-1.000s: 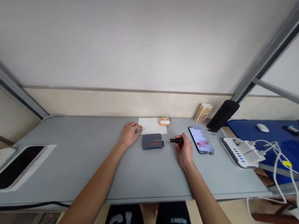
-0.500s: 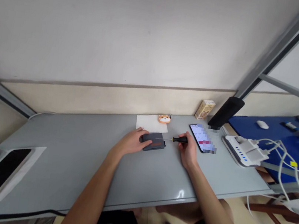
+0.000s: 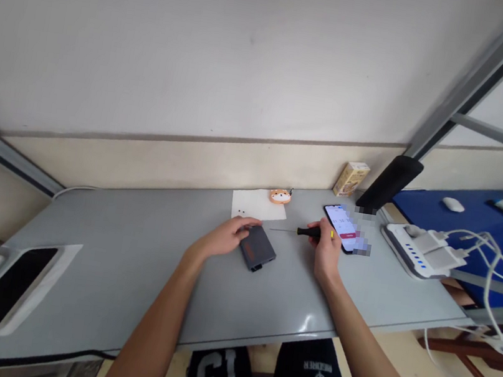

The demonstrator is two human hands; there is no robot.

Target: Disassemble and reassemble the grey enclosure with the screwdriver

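A flat dark grey electronic box point(image 3: 259, 248) with faint reddish lettering lies at an angle on the grey table. My left hand point(image 3: 228, 235) is closed on its far left corner, fingers along the far edge. In my right hand point(image 3: 327, 245) is a screwdriver point(image 3: 309, 231) with a black and yellow handle; my fingers wrap round the handle. Its thin shaft points left, just past the box's far right side, apart from it. Behind the box lies a sheet of white paper point(image 3: 256, 205) with two tiny dark bits on it, too small to make out.
An orange animal-faced case point(image 3: 280, 196) sits on the paper. Right of it are a lit phone point(image 3: 340, 222), a small carton point(image 3: 351, 178), a black cylinder point(image 3: 390, 183) and a power strip point(image 3: 416, 254) with white cables. A tablet-like device point(image 3: 7, 290) lies at the left.
The box has turned so its lettering now faces left, and my left hand has shifted to its far corner. The screwdriver has drawn back from over the box, slightly right.
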